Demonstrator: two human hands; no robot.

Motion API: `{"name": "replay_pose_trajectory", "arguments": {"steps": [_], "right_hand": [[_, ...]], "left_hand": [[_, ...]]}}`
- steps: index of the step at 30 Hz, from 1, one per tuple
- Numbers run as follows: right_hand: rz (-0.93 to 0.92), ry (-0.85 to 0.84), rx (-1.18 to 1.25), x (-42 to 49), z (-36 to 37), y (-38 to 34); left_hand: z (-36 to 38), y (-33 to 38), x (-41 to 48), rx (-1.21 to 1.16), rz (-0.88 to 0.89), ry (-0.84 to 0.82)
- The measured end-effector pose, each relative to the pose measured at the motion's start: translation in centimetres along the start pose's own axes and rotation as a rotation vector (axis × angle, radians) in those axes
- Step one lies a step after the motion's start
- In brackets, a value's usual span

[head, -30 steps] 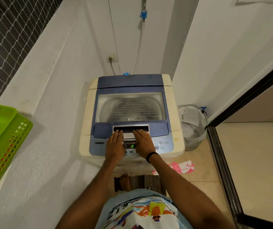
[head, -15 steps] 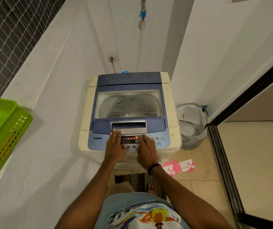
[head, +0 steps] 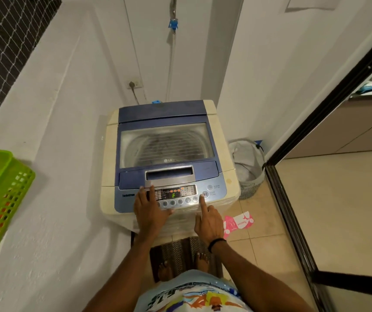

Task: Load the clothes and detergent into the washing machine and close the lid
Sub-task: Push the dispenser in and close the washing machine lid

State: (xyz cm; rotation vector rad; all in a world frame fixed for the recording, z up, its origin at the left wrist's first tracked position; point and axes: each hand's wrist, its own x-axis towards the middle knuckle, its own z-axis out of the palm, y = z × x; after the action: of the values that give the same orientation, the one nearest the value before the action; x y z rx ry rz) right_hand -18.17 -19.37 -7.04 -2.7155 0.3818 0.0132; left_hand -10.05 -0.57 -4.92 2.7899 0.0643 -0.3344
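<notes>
Green basket (head: 2, 190) at far left, by the white wall. Washing machine (head: 112, 167) against the back wall, lid (head: 164, 113) down flat; drum contents dim behind its window. Left hand (head: 150, 209) lies flat on the control panel (head: 176, 194), fingers straight, holding nothing. Right hand (head: 209, 221): forefinger straight on the start button (head: 206, 193), other fingers curled, empty. Hamper (head: 248, 165) and pink packet (head: 238, 222) on the floor, right.

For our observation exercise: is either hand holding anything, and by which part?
Nothing is held. The left hand lies flat on the control panel; the right hand touches the start button with one finger.
</notes>
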Motion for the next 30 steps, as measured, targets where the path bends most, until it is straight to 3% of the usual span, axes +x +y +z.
{"name": "replay_pose_trajectory", "arguments": {"steps": [8,15,24,30], "right_hand": [[0.031,-0.166,0.001,-0.6,0.1,-1.6],[0.137,-0.141,0.073,0.9,-1.2,-3.1],[0.056,-0.147,-0.039,0.5,-2.4,-3.7],[0.109,-0.173,-0.022,-0.6,-2.5,-3.0]], "left_hand": [[0.0,-3.6,-1.0,0.020,0.016,0.029],[0.0,-3.4,-0.9,-0.023,0.006,0.036],[-0.2,-3.5,-1.1,-0.023,0.017,0.035],[0.2,-3.6,-1.0,-0.048,0.008,0.023]]}}
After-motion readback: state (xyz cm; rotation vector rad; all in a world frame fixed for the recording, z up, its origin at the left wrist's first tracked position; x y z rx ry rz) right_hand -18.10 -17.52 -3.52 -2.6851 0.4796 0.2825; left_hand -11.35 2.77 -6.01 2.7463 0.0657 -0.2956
